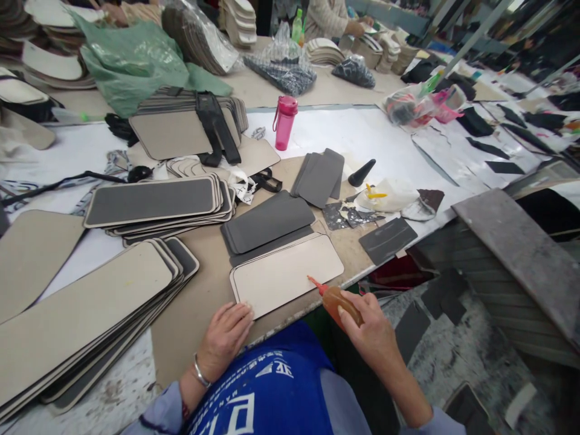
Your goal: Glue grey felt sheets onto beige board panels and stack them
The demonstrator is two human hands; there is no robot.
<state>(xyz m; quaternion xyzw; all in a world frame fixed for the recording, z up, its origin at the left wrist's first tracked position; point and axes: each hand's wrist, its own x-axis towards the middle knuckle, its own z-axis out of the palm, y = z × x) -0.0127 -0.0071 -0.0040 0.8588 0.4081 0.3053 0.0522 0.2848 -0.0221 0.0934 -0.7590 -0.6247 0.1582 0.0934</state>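
A beige rounded panel (287, 273) lies on the brown work board (190, 314) just in front of me. My left hand (225, 336) rests flat on the board, fingertips pressing the panel's near left corner. My right hand (368, 326) is wrapped round an amber glue bottle (334, 298); its orange nozzle points at the panel's near right edge. Behind the panel sits a small stack of grey panels (267, 222).
Stacks of beige and grey panels stand at the left (86, 314) and left centre (154, 202). A pink bottle (285, 122), a black cone (361, 173), scraps and a white bag (389, 194) lie beyond. Another person (335, 17) works at the far table. The table edge drops off at right.
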